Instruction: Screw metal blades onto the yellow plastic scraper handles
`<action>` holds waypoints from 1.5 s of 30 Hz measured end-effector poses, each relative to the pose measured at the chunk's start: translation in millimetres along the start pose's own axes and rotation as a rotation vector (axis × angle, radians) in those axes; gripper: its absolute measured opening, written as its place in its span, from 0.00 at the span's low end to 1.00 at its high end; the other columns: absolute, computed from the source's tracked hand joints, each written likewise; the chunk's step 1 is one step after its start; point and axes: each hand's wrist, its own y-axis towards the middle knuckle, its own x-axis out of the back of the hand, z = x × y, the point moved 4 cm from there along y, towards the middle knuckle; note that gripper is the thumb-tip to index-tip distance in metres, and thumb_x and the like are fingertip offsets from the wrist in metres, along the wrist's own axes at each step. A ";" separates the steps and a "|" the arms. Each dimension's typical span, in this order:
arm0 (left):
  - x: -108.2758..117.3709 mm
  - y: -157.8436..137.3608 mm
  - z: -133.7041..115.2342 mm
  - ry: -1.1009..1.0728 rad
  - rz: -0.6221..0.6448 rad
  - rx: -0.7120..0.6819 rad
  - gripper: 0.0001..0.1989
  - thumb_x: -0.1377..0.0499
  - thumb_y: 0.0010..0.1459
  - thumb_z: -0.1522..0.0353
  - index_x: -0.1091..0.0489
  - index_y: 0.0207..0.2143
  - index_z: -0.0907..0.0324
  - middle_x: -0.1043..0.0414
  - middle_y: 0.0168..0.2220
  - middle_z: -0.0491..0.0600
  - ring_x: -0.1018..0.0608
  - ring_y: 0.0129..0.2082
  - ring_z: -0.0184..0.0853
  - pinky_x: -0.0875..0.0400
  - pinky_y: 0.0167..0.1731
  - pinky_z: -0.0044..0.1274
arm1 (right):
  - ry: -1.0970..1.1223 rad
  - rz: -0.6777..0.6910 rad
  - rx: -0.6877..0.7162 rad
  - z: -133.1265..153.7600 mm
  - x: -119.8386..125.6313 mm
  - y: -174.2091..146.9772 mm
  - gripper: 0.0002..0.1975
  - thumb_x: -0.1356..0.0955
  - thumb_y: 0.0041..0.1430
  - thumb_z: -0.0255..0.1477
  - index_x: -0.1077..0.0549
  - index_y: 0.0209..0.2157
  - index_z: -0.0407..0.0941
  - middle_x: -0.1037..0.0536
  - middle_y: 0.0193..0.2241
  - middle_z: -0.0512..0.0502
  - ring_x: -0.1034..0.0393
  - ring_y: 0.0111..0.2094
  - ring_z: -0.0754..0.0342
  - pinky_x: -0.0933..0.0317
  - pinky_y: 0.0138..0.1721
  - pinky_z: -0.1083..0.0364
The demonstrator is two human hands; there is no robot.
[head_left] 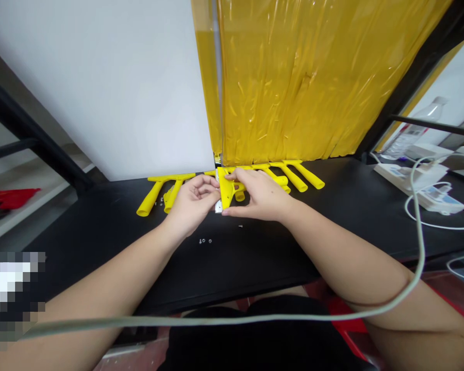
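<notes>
Between my hands is a yellow plastic scraper handle (226, 193) with a triangular head, a pale metal strip (218, 207) lying along its left edge. My right hand (263, 193) grips this handle, thumb at the near end of the head and fingers at the far end. My left hand (195, 201) touches the strip side with thumb and fingertips pinched together; anything small between them is hidden. Nearer me on the black tabletop lie a small screw (240, 226) and several tiny rings and screws (203, 240).
Similar yellow handles lie in a row at the back, some left (150, 198), others right (309, 175). A white panel (139, 93) and yellow film (294, 77) rise behind. A pale cable (419, 232) loops across the front. White power strips (429, 188) and a plastic bottle (413, 129) stand right.
</notes>
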 end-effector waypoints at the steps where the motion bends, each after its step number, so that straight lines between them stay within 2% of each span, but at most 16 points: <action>1: 0.6 0.0 -0.9 0.021 -0.010 -0.018 0.12 0.30 0.47 0.72 0.27 0.36 0.60 0.27 0.24 0.43 0.29 0.21 0.26 0.35 0.23 0.17 | 0.007 0.003 0.002 0.0 0.2 -0.1 0.35 0.23 0.55 0.53 0.30 0.54 0.45 0.22 0.57 0.36 0.26 0.56 0.33 0.38 0.54 0.40; 6: 1.3 -1.4 -5.3 0.076 -0.037 -0.055 0.10 0.31 0.47 0.74 0.24 0.35 0.60 0.27 0.24 0.43 0.29 0.23 0.27 0.34 0.26 0.18 | 0.031 0.003 0.002 0.2 0.9 -0.8 0.35 0.24 0.55 0.53 0.30 0.55 0.45 0.22 0.56 0.35 0.27 0.56 0.33 0.38 0.55 0.39; 11: 1.5 -1.6 -4.8 0.106 -0.054 -0.049 0.09 0.32 0.48 0.72 0.24 0.35 0.60 0.27 0.24 0.44 0.29 0.23 0.28 0.33 0.26 0.20 | 0.036 0.007 -0.005 -0.7 0.4 -0.9 0.35 0.23 0.54 0.53 0.30 0.54 0.46 0.22 0.56 0.35 0.27 0.56 0.33 0.38 0.55 0.39; 22: 2.2 -0.2 1.5 0.087 -0.056 0.005 0.15 0.33 0.47 0.73 0.28 0.38 0.60 0.26 0.24 0.43 0.27 0.22 0.28 0.31 0.26 0.20 | 0.030 0.039 0.015 -2.8 0.1 -1.2 0.36 0.22 0.51 0.55 0.30 0.51 0.47 0.21 0.55 0.38 0.26 0.54 0.36 0.39 0.55 0.41; 26: 2.3 -0.3 3.6 0.045 -0.064 0.032 0.17 0.31 0.45 0.73 0.30 0.39 0.60 0.25 0.26 0.43 0.26 0.21 0.28 0.31 0.24 0.19 | 0.025 0.027 0.000 -1.9 1.3 -0.3 0.25 0.27 0.62 0.50 0.30 0.49 0.46 0.20 0.53 0.38 0.26 0.53 0.38 0.39 0.54 0.42; 29: 1.5 -0.1 4.2 0.033 -0.061 0.040 0.18 0.31 0.46 0.72 0.30 0.40 0.59 0.24 0.26 0.43 0.24 0.22 0.30 0.29 0.25 0.20 | 0.026 0.011 -0.002 -0.9 2.2 0.9 0.19 0.28 0.64 0.45 0.31 0.46 0.47 0.19 0.53 0.39 0.25 0.53 0.38 0.38 0.52 0.43; 37: -0.2 -0.3 4.9 0.010 -0.055 0.066 0.18 0.30 0.47 0.72 0.30 0.41 0.60 0.24 0.28 0.44 0.23 0.24 0.29 0.25 0.28 0.22 | 0.043 -0.001 -0.010 -2.0 1.4 2.7 0.19 0.26 0.63 0.44 0.32 0.44 0.47 0.18 0.49 0.41 0.24 0.50 0.38 0.37 0.46 0.46; 45: -1.9 -0.7 3.0 -0.006 -0.029 0.095 0.17 0.28 0.47 0.70 0.27 0.39 0.61 0.27 0.26 0.43 0.23 0.26 0.29 0.23 0.28 0.21 | 0.087 -0.007 -0.025 -4.2 1.2 3.1 0.20 0.24 0.61 0.44 0.32 0.42 0.47 0.18 0.49 0.41 0.24 0.51 0.39 0.36 0.46 0.48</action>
